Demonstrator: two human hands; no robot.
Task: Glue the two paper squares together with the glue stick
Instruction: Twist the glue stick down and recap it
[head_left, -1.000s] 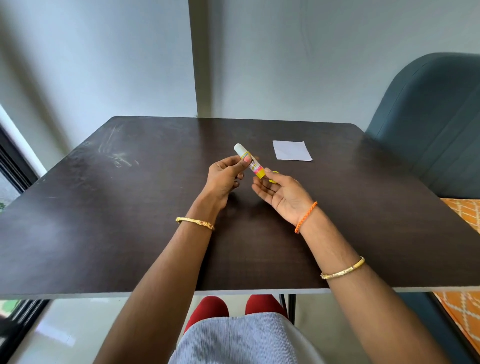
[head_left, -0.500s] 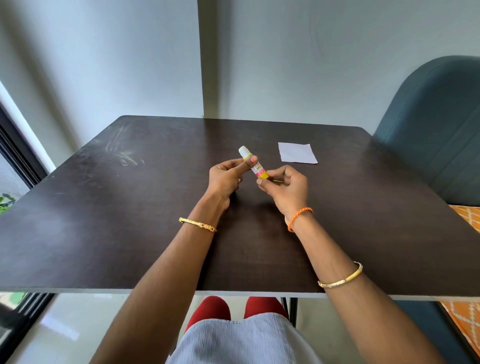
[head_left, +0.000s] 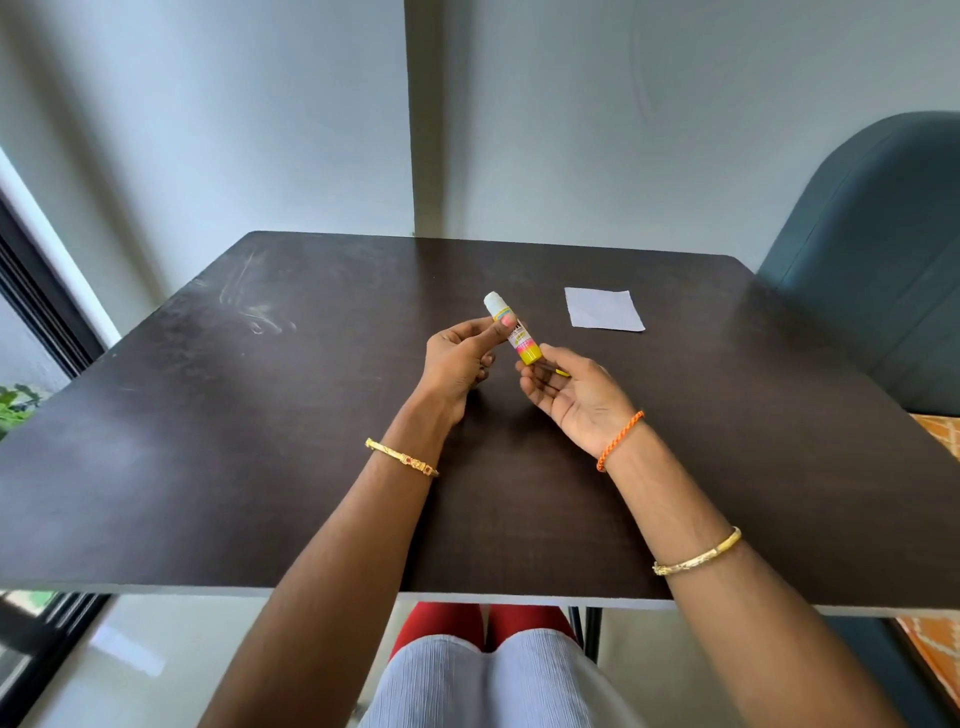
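Both forearms are bare, with no sleeves in view. The left hand (head_left: 457, 364) has a thin gold bangle (head_left: 401, 457) at its wrist, set with small red stones. The right hand (head_left: 576, 397) wears a twisted orange thread bracelet (head_left: 619, 440) at the wrist and, further up the forearm toward the lower right of the frame, a plain gold bangle (head_left: 696, 558). At the bottom centre, a pale grey ribbed garment (head_left: 488, 680) covers the lap, and red trousers (head_left: 483, 621) show just above it at the knees.
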